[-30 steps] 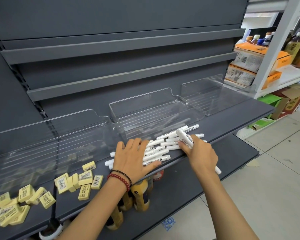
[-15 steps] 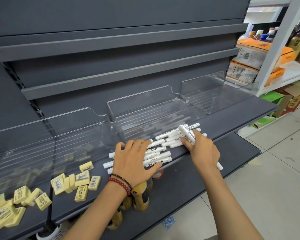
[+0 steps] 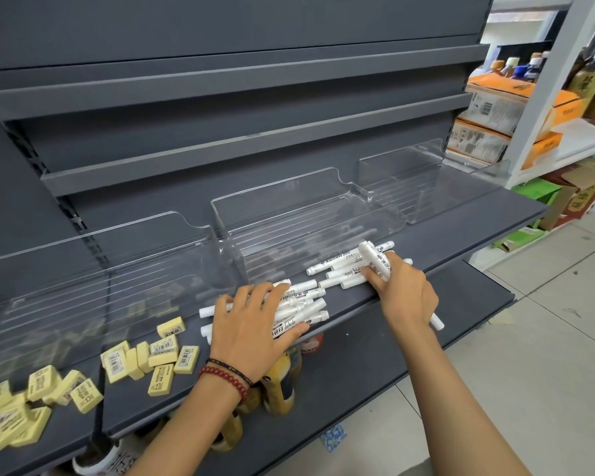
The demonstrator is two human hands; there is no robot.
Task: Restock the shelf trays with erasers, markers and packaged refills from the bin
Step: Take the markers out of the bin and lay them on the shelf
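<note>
Two hands down on the grey shelf (image 3: 461, 231), both on the markers (image 3: 310, 307). My right hand (image 3: 406, 297) is clenched round a held marker (image 3: 375, 261). It runs slantwise through my fist, one end poking out past my fingers toward the back. The other end sticks out by my wrist, over the shelf's front edge. Is a second one tucked into that grip? I cannot tell.

The loose markers lie flat and criss-crossed on the shelf, some touching my right fingers. From there they stretch left, right under my other palm.

My left hand (image 3: 255, 324) is released and flat, fingers spread, pressing down on that end of the heap. The thumb lies along the near side. Red and dark bracelets (image 3: 227, 374) ring that wrist.

Just beyond both hands stands a clear tray (image 3: 289, 214), and the markers lie in front of it, not inside. A second tray (image 3: 100, 269) sits beyond and left of my left hand. A third tray (image 3: 426, 173) stands behind my right hand.

Left of my left hand, yellow erasers (image 3: 158, 355) are scattered on the shelf before the second tray, and more of them lie further left.

Below my left wrist, yellow bottles (image 3: 282, 383) stand on the lower shelf. Far to the right of my right hand, orange-and-white boxes (image 3: 495, 104) are stacked on a white rack.
</note>
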